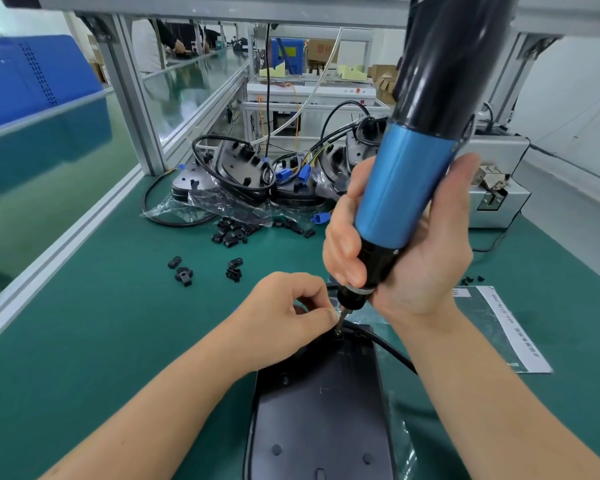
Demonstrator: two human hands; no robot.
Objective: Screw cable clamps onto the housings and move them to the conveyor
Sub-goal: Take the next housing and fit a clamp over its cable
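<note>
Black housing (326, 403) laid flat on green counter (118, 341), near edge, for access from above. Electric screwdriver (406, 188) gripped upright in right hand (395, 271), bit seated on screw. Left hand (288, 313) pinched at clamp beside bit, apparently to steady it. Spare cable clamps (232, 233) heaped beyond

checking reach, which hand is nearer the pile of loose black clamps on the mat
Left. The left hand sits just below the clamp pile, toward the person. The right hand holds the screwdriver further to the pile's right.
</note>
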